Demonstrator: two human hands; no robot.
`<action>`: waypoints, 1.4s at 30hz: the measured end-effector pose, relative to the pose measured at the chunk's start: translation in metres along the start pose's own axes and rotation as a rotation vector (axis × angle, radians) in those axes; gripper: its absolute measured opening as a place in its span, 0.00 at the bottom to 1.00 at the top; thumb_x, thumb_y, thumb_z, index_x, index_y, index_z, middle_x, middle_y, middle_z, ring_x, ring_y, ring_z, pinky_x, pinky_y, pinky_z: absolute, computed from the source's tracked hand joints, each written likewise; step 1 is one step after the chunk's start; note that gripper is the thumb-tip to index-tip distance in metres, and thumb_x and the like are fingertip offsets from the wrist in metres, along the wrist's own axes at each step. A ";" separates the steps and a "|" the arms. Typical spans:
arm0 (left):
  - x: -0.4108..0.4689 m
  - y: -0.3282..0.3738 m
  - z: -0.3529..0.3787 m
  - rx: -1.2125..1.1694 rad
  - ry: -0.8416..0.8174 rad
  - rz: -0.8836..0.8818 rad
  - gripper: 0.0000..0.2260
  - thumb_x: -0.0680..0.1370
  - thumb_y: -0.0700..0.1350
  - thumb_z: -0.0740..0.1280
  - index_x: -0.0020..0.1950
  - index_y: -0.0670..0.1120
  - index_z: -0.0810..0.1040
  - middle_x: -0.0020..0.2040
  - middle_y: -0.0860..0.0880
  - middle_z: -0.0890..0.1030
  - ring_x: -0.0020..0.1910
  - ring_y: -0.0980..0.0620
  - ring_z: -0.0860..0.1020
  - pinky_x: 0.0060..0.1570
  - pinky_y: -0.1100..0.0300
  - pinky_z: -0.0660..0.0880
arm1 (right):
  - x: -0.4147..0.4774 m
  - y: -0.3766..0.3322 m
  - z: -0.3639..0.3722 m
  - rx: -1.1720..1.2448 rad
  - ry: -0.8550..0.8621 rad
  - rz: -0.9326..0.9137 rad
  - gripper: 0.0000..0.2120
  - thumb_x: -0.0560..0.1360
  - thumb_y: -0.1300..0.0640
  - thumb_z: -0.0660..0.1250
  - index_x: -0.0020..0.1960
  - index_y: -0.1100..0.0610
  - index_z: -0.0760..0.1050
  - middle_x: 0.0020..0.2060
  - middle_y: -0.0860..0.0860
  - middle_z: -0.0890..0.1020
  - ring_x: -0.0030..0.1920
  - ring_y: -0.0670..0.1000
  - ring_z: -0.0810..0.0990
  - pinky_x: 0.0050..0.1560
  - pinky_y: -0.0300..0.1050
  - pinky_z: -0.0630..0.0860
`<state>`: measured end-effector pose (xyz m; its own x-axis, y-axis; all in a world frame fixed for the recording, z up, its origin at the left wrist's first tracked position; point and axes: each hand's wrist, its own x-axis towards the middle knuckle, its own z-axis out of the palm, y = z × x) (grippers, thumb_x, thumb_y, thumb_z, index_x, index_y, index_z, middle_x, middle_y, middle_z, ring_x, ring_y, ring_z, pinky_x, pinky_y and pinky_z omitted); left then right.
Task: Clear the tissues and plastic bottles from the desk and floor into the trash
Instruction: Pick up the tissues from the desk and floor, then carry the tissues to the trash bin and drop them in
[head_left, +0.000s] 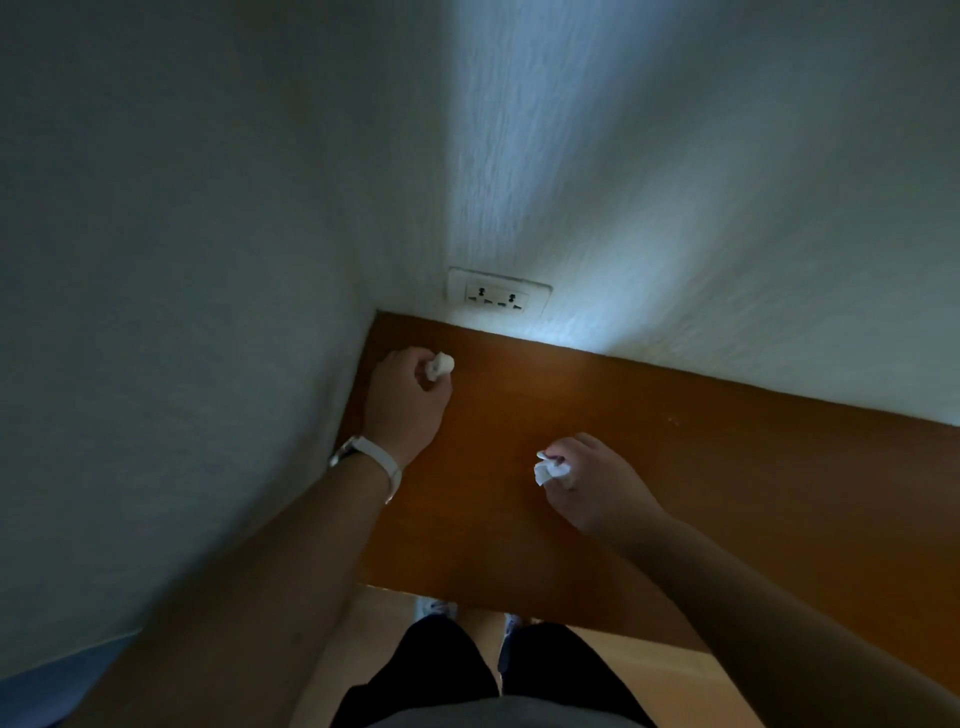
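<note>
My left hand (405, 397) is closed around a crumpled white tissue (440, 365) over the far left corner of the brown wooden desk (727, 467), close to the wall. A white watch band sits on that wrist. My right hand (592, 478) hovers over the middle of the desk, its fingers shut on a second white tissue (551, 469) that sticks out to the left of the fingers. No plastic bottle and no trash bin are in view.
White walls meet at the desk's far left corner, and a double wall socket (497, 298) sits just above the desk surface. Below the desk's front edge I see light wooden floor (649, 670), my dark shorts and my shoes.
</note>
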<state>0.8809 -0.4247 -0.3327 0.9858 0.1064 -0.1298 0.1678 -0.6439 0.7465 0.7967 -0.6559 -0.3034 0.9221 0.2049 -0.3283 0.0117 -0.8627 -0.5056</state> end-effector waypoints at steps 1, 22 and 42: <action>-0.007 0.006 -0.003 -0.030 -0.012 -0.003 0.09 0.78 0.47 0.69 0.58 0.49 0.77 0.52 0.52 0.76 0.50 0.55 0.75 0.42 0.67 0.68 | -0.004 -0.004 -0.005 -0.001 0.018 -0.002 0.15 0.76 0.53 0.66 0.62 0.53 0.74 0.49 0.42 0.71 0.44 0.40 0.70 0.40 0.31 0.63; -0.119 0.159 0.007 -0.198 -0.447 0.311 0.10 0.78 0.50 0.69 0.58 0.54 0.76 0.52 0.56 0.79 0.51 0.57 0.78 0.48 0.61 0.77 | -0.198 -0.004 -0.085 0.130 0.541 0.379 0.14 0.74 0.52 0.68 0.60 0.47 0.76 0.48 0.38 0.74 0.50 0.42 0.73 0.50 0.39 0.73; -0.385 0.372 0.214 -0.104 -0.705 0.815 0.09 0.77 0.46 0.71 0.56 0.54 0.76 0.49 0.59 0.79 0.48 0.59 0.78 0.43 0.71 0.74 | -0.522 0.200 -0.122 0.331 0.883 0.719 0.15 0.73 0.52 0.70 0.58 0.53 0.78 0.48 0.45 0.78 0.47 0.46 0.78 0.46 0.37 0.72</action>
<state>0.5628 -0.8670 -0.1449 0.5827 -0.8054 0.1090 -0.5047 -0.2534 0.8253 0.3649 -0.9918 -0.1360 0.6249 -0.7804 -0.0225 -0.5993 -0.4611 -0.6544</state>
